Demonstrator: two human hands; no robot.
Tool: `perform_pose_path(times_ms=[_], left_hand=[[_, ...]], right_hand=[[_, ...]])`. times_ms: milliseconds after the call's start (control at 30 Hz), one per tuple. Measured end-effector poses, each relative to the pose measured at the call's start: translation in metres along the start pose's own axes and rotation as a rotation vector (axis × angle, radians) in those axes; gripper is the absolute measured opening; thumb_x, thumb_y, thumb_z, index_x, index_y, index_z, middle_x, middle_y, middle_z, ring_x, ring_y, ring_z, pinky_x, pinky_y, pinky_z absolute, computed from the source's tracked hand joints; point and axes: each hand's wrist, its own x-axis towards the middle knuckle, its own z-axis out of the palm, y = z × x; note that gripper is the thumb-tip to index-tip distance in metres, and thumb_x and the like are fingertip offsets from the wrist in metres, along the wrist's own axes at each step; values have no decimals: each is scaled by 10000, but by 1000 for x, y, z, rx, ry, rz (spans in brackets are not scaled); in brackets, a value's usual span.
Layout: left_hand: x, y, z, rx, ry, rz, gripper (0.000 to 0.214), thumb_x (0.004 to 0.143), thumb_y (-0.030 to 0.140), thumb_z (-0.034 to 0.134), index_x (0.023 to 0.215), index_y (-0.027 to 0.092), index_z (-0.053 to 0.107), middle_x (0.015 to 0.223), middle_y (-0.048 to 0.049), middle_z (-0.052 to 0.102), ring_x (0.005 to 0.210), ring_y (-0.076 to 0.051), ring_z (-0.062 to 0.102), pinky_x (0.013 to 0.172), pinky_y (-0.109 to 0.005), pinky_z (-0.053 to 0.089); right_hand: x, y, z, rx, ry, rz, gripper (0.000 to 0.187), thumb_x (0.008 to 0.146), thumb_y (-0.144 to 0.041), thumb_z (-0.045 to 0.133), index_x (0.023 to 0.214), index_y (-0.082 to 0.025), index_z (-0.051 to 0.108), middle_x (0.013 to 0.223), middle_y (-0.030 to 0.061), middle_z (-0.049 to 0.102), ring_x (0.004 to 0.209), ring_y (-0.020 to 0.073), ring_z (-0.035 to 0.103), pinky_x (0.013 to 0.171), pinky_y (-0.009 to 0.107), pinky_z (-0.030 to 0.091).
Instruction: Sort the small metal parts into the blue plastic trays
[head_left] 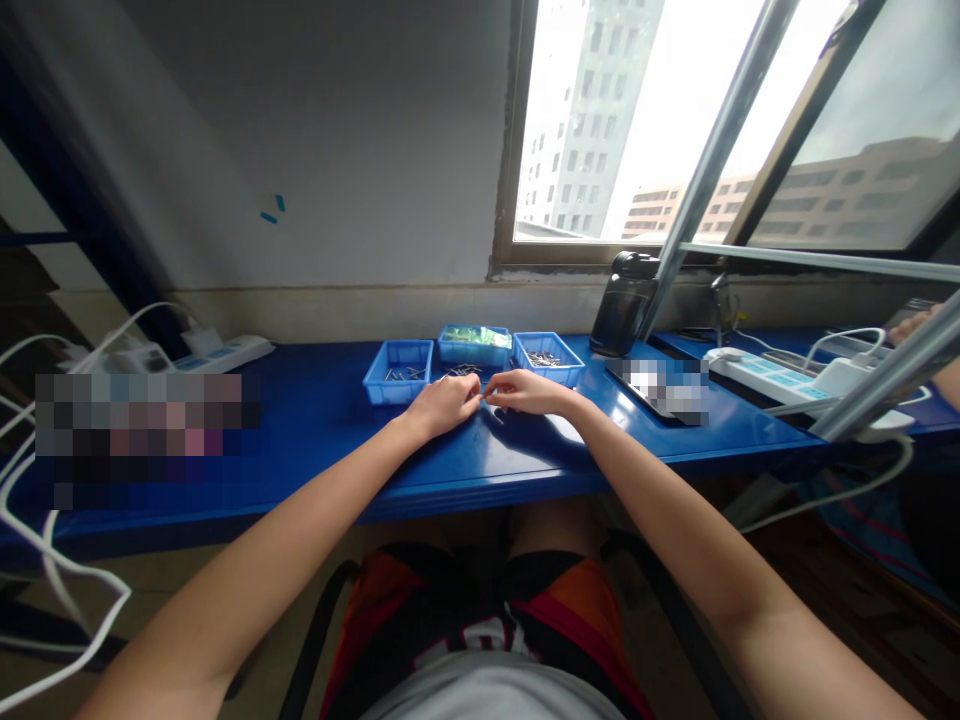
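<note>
My left hand (447, 402) and my right hand (528, 391) meet fingertip to fingertip above the blue table. Both have their fingers pinched together; whatever is between them is too small to name. Just beyond my left hand lies a pile of small metal pins (463, 370). To its left, a blue bin (370, 384) holds a few thin metal pieces. Another blue bin (574, 372), beyond my right hand, contains many small metal parts. Between these two, farther back, stands a blue bin (474, 354) with a green and clear plastic packet (475, 337) in it.
A black bottle (624, 305) stands near the window, with a flat dark device (651, 388), partly blurred, before it. White power strips lie left (229, 353) and right (772, 378) with loose cables. A metal post (712, 150) slants up on the right. Another person's hand (911, 325) shows far right.
</note>
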Motion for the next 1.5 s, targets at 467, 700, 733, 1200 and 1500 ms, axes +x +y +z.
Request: perform_pose_path(times_ms=[467, 700, 733, 1200, 1500], left_hand=[[2, 0, 0, -93, 57, 67, 173, 832, 295, 470, 902, 210, 603, 902, -27, 636, 828, -175, 590, 700, -248, 451], [3, 2, -2, -140, 71, 114, 197, 836, 265, 456, 949, 204, 605, 918, -28, 617, 836, -165, 583, 731, -249, 454], [3, 2, -2, -140, 72, 120, 199, 836, 265, 452, 950, 204, 604, 919, -28, 614, 833, -165, 583, 738, -252, 454], [0, 3, -1, -32, 22, 46, 185, 819, 347, 461, 874, 203, 564, 807, -33, 637, 744, -187, 606, 641, -260, 445], [1, 1, 1, -5, 15, 46, 259, 840, 399, 436, 802, 202, 600, 816, -45, 651, 762, -197, 608, 652, -258, 441]], right_hand=[[3, 7, -1, -81, -9, 37, 276, 805, -359, 469, 865, -153, 643, 670, 17, 596, 544, 90, 483, 550, 210, 378], [3, 10, -1, -124, -8, -70, 307, 822, -385, 452, 863, -146, 641, 633, 2, 569, 571, 98, 487, 574, 211, 365], [2, 11, 0, -122, 15, -78, 311, 823, -388, 451, 871, -147, 643, 633, 2, 571, 577, 100, 489, 581, 212, 365], [-7, 7, 0, -118, 107, -90, 340, 807, -404, 486, 951, -137, 639, 605, -7, 563, 556, 97, 482, 563, 208, 349], [-3, 10, 9, -221, 161, -114, 250, 827, -327, 474, 868, -149, 646, 600, 0, 582, 547, 93, 490, 569, 200, 348]])
